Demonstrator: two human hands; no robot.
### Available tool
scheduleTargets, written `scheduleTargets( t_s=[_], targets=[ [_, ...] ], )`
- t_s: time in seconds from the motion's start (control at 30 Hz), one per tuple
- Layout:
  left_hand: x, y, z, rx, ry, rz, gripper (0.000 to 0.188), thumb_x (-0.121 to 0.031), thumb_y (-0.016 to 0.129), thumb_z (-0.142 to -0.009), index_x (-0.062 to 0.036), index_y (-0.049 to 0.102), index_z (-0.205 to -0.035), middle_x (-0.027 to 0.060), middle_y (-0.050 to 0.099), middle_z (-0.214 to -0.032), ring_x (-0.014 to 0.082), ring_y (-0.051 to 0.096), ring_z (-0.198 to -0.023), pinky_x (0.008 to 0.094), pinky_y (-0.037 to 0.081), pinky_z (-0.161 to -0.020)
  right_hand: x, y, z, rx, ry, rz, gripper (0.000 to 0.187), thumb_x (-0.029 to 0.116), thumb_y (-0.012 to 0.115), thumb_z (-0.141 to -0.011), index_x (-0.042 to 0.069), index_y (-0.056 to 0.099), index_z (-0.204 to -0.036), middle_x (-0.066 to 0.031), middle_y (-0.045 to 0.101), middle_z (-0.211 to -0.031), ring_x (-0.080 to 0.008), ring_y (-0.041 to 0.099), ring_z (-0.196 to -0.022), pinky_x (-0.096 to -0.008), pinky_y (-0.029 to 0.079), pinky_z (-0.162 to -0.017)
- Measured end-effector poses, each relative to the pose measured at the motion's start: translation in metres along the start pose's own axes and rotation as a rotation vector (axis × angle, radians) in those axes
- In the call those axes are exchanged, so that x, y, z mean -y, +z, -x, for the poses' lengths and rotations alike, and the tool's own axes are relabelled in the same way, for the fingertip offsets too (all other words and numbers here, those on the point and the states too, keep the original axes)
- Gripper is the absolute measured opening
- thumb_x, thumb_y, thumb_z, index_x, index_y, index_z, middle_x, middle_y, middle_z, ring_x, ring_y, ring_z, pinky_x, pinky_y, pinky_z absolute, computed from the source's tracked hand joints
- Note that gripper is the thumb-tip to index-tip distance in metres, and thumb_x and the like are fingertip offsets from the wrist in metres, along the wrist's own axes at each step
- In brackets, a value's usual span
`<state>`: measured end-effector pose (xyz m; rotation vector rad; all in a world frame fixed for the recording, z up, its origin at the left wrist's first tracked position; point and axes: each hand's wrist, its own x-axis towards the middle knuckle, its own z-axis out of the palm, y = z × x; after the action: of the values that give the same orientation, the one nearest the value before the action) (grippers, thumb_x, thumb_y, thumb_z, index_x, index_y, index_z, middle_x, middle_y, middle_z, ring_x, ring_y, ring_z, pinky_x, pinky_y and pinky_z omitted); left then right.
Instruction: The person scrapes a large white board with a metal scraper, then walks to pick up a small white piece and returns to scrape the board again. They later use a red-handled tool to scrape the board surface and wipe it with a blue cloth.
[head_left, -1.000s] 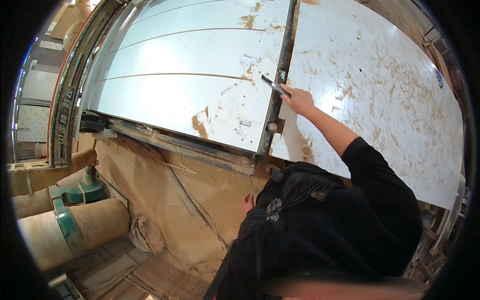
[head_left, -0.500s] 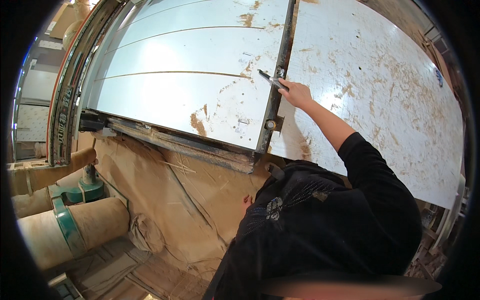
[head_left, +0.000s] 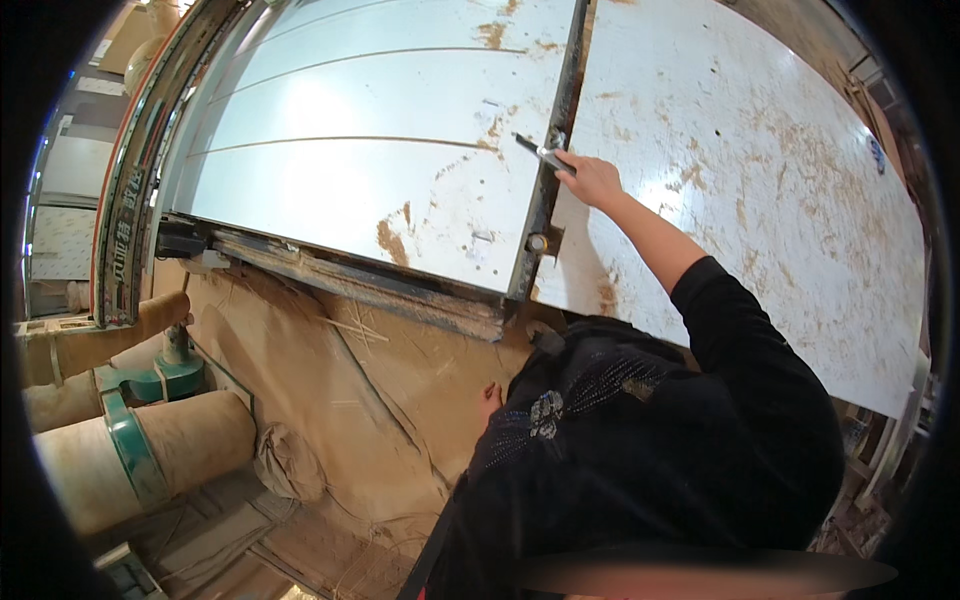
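Observation:
My right hand (head_left: 592,183) reaches out over a dark metal rail (head_left: 545,205) between two white surfaces. Its fingers are closed round a slim black-and-silver utility knife (head_left: 545,156), whose dark tip points left over the left white panel (head_left: 330,185). Whether the tip touches the panel I cannot tell. Thin brown lines cross that panel, and patches of sawdust lie near its right end. My left hand (head_left: 491,398) hangs low beside my body, mostly hidden by my black top; the little that shows does not tell what its fingers do.
To the right stretches a large white board (head_left: 770,220) streaked with sawdust. A long machine beam (head_left: 130,200) rises at the left. Below it are dusty ducts with a green clamp (head_left: 135,450) and a crumpled bag (head_left: 288,462). Sawdust and thin offcuts cover the floor (head_left: 300,350).
The view has shifted very slightly. My right hand, still gripping the knife, stays almost in place over the rail. A little more of my left hand shows.

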<state>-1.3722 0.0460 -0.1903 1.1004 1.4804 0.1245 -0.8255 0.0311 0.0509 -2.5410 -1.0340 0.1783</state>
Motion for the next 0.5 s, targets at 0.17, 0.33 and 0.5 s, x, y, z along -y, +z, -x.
scheduleTargets(
  t_s=[0.17, 0.33, 0.5],
  targets=[
    [-0.001, 0.007, 0.007, -0.029, -0.06, -0.021, 0.04, -0.025, 0.067, -0.089, -0.003, 0.06, -0.121, 0.0152, 0.065, -0.114, 0.0232, 0.061, -0.102, 0.0328, 0.048, -0.086, 0.004, 0.002, 0.013, 0.015, 0.056, -0.013, 0.043, 0.041, 0.057, -0.089, 0.025, 0.058, -0.129, -0.0118, 0.07, -0.098, -0.0339, 0.066, -0.088, -0.0462, 0.052, -0.071],
    [0.024, 0.013, -0.009, -0.039, -0.019, 0.002, 0.042, -0.026, 0.067, -0.088, -0.0038, 0.059, -0.123, 0.0144, 0.065, -0.112, 0.0225, 0.061, -0.097, 0.0326, 0.049, -0.083, 0.016, -0.011, 0.008, 0.022, 0.068, -0.019, 0.043, 0.04, 0.057, -0.089, 0.023, 0.058, -0.129, -0.0116, 0.069, -0.1, -0.0316, 0.066, -0.089, -0.0452, 0.052, -0.072],
    [0.029, 0.007, -0.011, -0.094, 0.063, -0.052, 0.041, -0.028, 0.067, -0.088, -0.0029, 0.061, -0.121, 0.0149, 0.066, -0.108, 0.0225, 0.062, -0.097, 0.0326, 0.048, -0.086, 0.011, -0.013, 0.009, 0.063, 0.059, -0.003, 0.045, 0.042, 0.057, -0.09, 0.023, 0.057, -0.131, -0.0139, 0.07, -0.1, -0.0325, 0.066, -0.088, -0.0438, 0.053, -0.073]
  ],
)
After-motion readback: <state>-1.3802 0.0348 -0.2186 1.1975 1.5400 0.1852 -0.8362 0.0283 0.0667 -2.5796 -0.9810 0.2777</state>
